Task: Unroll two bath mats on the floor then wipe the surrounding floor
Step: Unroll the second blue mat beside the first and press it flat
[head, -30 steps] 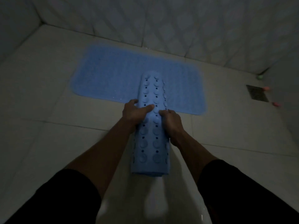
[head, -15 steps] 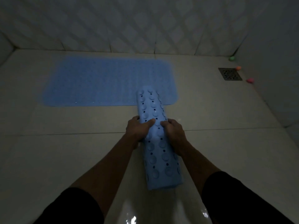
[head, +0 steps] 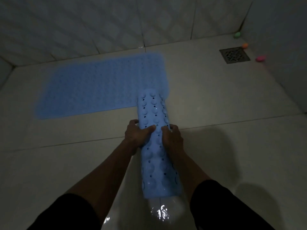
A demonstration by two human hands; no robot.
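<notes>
A blue bath mat (head: 99, 87) lies unrolled and flat on the pale tiled floor near the back wall. I hold a second blue mat, still a tight roll (head: 155, 156) with suction cups facing out, lengthwise in front of me. My left hand (head: 137, 134) grips the roll's left side, thumb on top. My right hand (head: 172, 137) grips its right side. The roll's far end overlaps the flat mat's right corner in view. Whether the roll touches the floor is unclear.
A square metal floor drain (head: 234, 55) sits at the back right. Three small coloured objects lie near it: green (head: 237, 35), orange (head: 245, 45), pink (head: 260, 58). Tiled walls close in behind and at right. A wet glare (head: 160, 213) shows on the floor below the roll.
The view has swung to the right, so the flat mat now sits further left. The roll stays in both hands, its far end now over the flat mat's right corner.
</notes>
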